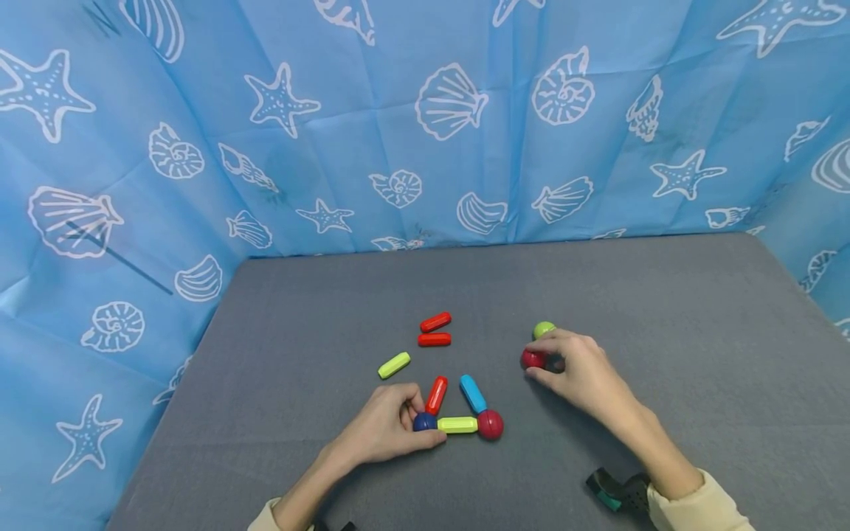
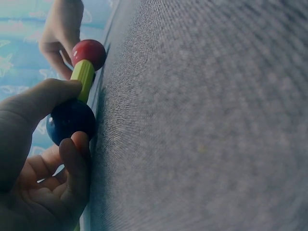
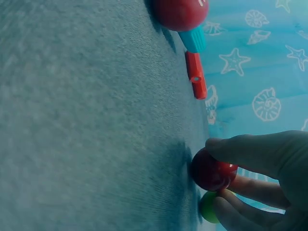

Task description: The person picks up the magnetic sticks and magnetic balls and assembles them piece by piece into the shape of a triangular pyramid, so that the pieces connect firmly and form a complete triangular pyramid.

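Note:
My left hand grips a dark blue ball at the near middle of the table. Its thumb lies along the joint with a yellow-green stick, as the left wrist view also shows. The stick's other end meets a red ball. From the blue ball a red stick points away, and a light blue stick runs from the red ball. Farther right, my right hand pinches a second red ball between thumb and fingers. A green ball sits just beyond those fingers.
Two loose red sticks and a loose yellow-green stick lie beyond the left hand on the grey table. A blue curtain with shell prints hangs behind. A dark strap device is at the right wrist.

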The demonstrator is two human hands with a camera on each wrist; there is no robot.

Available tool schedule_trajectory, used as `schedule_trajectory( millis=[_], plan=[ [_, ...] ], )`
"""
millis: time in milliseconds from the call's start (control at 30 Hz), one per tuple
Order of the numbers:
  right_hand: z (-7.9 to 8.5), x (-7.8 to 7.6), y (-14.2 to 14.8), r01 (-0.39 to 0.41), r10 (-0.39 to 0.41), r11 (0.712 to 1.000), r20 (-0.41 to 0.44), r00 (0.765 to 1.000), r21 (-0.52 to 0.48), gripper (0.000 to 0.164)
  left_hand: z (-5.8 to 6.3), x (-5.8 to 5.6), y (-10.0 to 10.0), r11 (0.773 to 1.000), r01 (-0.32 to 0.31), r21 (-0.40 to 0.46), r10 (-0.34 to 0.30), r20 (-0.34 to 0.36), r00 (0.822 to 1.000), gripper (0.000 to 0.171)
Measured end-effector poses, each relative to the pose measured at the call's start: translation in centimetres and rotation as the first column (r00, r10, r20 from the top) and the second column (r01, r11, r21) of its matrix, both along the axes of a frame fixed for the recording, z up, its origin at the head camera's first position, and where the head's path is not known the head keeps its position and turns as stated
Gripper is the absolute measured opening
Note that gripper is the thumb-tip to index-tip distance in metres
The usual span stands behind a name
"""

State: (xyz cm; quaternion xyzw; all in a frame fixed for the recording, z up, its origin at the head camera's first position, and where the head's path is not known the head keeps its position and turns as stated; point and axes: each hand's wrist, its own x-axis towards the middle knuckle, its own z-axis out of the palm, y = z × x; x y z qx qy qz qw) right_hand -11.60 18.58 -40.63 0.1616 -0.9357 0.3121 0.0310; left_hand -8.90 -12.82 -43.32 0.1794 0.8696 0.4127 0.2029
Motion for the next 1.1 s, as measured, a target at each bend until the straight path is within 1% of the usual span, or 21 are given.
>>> schedule_trajectory(
  millis=[167, 367, 500, 667, 800, 933, 1100],
  plan=[
    [-0.4, 0.0, -0.3, -0.018, 0.018, 1.0, 0.011, 1.0, -0.015, 0.034, 0.0, 0.0, 0.0, 1.0, 0.0, -0.003, 0.0, -0.001, 1.0, 0.035],
    [-0.6, 0.1, -0.7, -0.024, 0.026, 0.999, 0.049, 0.998, -0.027, 0.037, 0.0, 0.0, -0.1, 1.0, 0.012, 0.003, -0.012, 0.007, 1.0, 0.035],
    [-0.8, 0.0, -0.8, -0.018, 0.022, 0.998, 0.079, 0.997, -0.055, 0.04, 0.0, 0.0, -0.1, 1.0, 0.016, 0.01, -0.016, 0.011, 1.0, 0.035],
    [-1.0, -0.1, -0.9, -0.003, 0.011, 0.997, 0.109, 0.994, -0.074, 0.036, -0.1, 0.0, -0.1, 1.0, 0.022, 0.019, -0.022, 0.01, 1.0, 0.036],
    [-1.2, -0.3, -1.1, -0.029, 0.036, 0.997, 0.088, 0.995, -0.076, 0.032, -0.1, 0.1, -0.2, 0.999, 0.022, 0.028, -0.023, 0.008, 1.0, 0.037],
    [-1.3, -0.4, -1.2, -0.041, 0.049, 0.994, 0.074, 0.996, -0.099, 0.03, -0.2, 0.2, -0.2, 0.999, 0.022, 0.039, -0.023, 0.011, 1.0, 0.037],
    [-1.2, -0.5, -1.6, -0.047, 0.066, 0.988, 0.126, 0.99, -0.145, 0.029, -0.2, 0.2, -0.2, 0.999, 0.019, 0.04, -0.02, 0.018, 1.0, 0.037]
  ],
)
